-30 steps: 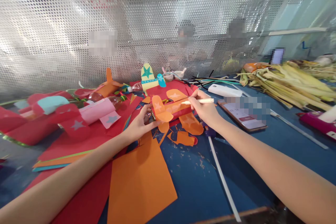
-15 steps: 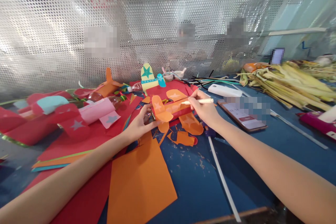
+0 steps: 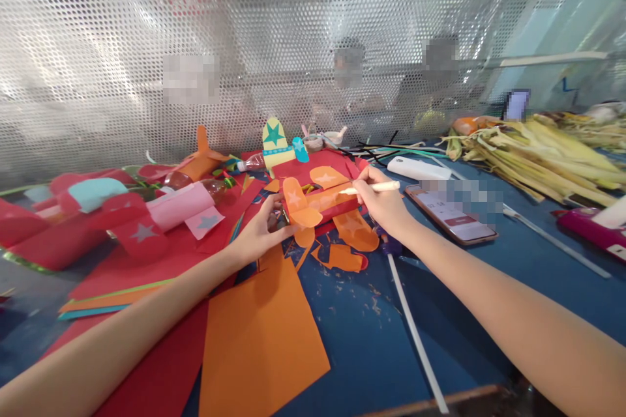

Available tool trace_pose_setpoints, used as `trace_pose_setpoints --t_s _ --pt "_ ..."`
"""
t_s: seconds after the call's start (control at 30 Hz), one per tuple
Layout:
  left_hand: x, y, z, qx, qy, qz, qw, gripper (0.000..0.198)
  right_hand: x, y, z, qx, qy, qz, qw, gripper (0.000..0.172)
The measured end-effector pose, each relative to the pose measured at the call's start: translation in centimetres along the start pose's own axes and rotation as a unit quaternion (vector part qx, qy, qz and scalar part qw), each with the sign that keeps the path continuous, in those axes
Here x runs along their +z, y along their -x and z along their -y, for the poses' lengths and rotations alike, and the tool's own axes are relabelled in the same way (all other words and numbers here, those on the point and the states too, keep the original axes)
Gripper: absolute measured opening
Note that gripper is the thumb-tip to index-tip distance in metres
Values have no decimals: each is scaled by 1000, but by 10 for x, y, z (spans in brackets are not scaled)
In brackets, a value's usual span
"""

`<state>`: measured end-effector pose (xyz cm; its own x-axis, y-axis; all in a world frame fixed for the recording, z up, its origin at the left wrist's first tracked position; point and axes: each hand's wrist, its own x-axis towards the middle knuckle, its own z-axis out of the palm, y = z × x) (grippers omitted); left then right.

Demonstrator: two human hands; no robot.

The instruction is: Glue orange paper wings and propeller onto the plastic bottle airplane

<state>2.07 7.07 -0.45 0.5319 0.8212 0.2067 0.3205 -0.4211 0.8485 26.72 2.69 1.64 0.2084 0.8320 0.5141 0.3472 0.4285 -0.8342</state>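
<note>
An orange and red paper airplane (image 3: 327,201) with pale stars on its wings and tail lies in the middle, between my hands. Its tail end is in the grip of my left hand (image 3: 268,229), thumb on the near side and fingers behind. My right hand (image 3: 384,203) pinches a cream-coloured marker pen (image 3: 374,188), whose tip rests on or just above the plane's orange top strip. Orange paper scraps (image 3: 342,257) lie just below the plane. A large orange paper sheet (image 3: 264,339) lies nearer to me.
Red paper sheets (image 3: 122,273) and several finished paper planes (image 3: 141,228) fill the left. A yellow paper plane (image 3: 274,140) stands behind. To the right are a phone (image 3: 452,212), a white device (image 3: 419,168), dried corn husks (image 3: 548,150) and a glue gun's white stick (image 3: 415,332). A perforated metal screen (image 3: 293,26) closes the back.
My right hand and the marker pen have shifted very slightly to the right along the strip. My left hand and the plane stay where they were.
</note>
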Motion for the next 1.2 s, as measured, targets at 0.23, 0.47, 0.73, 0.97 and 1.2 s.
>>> trace_pose_setpoints --t_s 0.23,0.47,0.73,0.97,1.2 --pt "1 0 -3 4 15 -1 1000 58 0 0 -1 -3 -2 7 1000 19" --pt "0 0 -2 2 11 0 1000 58 0 0 -1 -1 3 6 1000 20" --pt "1 0 -3 5 18 -2 1000 57 0 0 -1 -3 -1 6 1000 19" --pt "1 0 -3 -4 33 -3 999 61 0 -1 -1 -3 5 10 1000 20" --pt "1 0 -3 -5 37 0 999 61 -1 -1 0 -7 7 6 1000 20"
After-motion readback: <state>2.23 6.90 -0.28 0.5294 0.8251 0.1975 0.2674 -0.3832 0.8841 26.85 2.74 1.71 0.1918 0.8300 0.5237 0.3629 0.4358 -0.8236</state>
